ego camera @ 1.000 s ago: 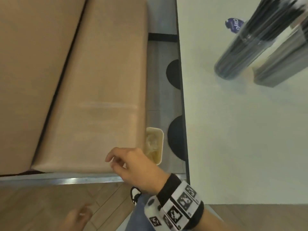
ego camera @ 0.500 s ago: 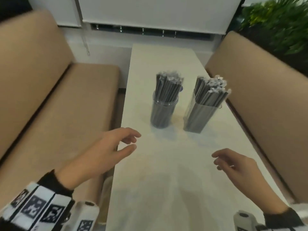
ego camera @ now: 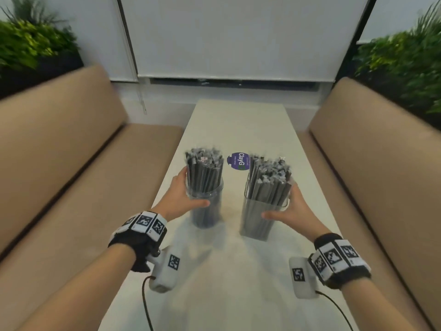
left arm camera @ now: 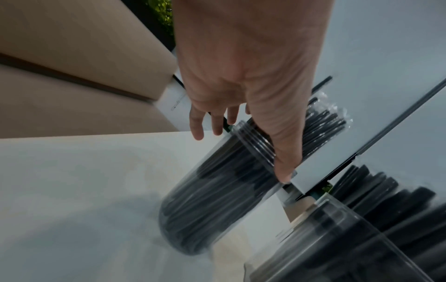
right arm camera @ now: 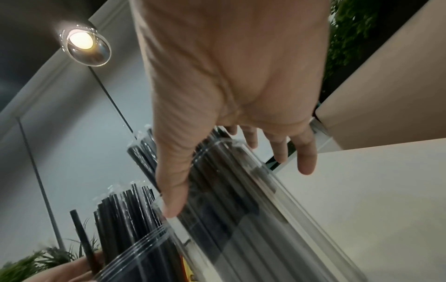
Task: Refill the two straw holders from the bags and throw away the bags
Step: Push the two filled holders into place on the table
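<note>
Mid-table, our left hand [ego camera: 182, 195] now cups round holder [ego camera: 207, 206], right hand [ego camera: 290, 209] square holder [ego camera: 261, 215]; both full, bags seemingly binned.

On the table [ego camera: 238, 125], between two benches, stand two straw holders side by side and apart: the round holder [ego camera: 207, 209] on the left, the square holder [ego camera: 259, 217] on the right, both packed with upright straws [ego camera: 205, 173]. Behind and between them lies a sticker [ego camera: 238, 161]. The left hand [ego camera: 177, 197] is against the round holder's left side, the right hand [ego camera: 292, 209] against the square holder's right side, seemingly touching it.
</note>
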